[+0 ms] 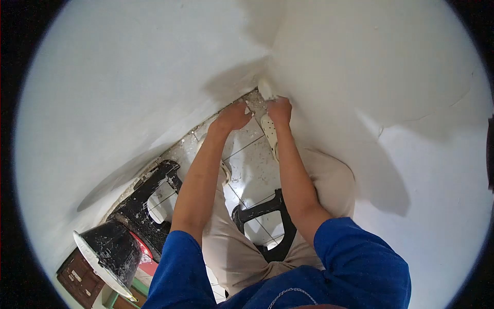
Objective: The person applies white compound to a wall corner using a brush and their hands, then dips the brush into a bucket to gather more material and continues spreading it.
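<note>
Low in the corner, where two white walls (128, 77) meet the tiled floor (249, 154), both my hands are close together. My left hand (234, 116) is curled closed beside the left wall's base, with a small pale piece at its fingertips that I cannot identify. My right hand (280, 110) is closed near the right wall, its fingers at a whitish rounded object (265, 88); what they grip is too blurred to tell. Crumbs and dust lie on the floor between and ahead of the hands.
A cream clog (269, 131) is on my foot below my right hand. A black plastic stool (261, 208) is between my legs. To the left are another black plastic piece (135, 211), a splattered black bucket (116, 250) with a white rim, and a brown box (78, 276).
</note>
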A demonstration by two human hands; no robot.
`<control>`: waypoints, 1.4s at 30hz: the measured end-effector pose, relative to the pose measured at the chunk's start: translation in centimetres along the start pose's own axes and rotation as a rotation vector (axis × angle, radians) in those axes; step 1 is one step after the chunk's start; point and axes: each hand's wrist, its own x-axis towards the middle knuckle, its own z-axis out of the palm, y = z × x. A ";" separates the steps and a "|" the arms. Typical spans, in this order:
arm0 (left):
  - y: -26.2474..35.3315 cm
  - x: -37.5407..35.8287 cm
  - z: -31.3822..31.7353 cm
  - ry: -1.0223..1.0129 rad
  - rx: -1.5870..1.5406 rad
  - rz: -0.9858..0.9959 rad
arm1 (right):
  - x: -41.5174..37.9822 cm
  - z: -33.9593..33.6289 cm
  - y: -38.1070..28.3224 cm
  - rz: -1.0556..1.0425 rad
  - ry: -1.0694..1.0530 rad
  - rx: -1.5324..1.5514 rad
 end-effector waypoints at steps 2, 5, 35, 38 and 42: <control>0.4 -0.1 -0.1 0.021 0.023 0.000 | 0.1 0.9 0.4 0.138 -0.053 -0.084; 0.4 -0.6 -0.1 0.061 0.053 0.009 | 2.0 1.0 -1.2 0.029 -0.044 -0.131; 0.9 -0.5 -0.8 -0.054 0.014 -0.025 | 1.1 1.0 1.7 -0.027 -0.051 0.171; 0.7 -0.6 -0.8 0.018 0.017 0.007 | 3.1 4.3 4.7 0.038 -0.136 0.155; -0.4 -0.3 -0.4 -0.018 0.019 0.034 | 4.9 6.4 4.8 -0.041 -0.086 0.197</control>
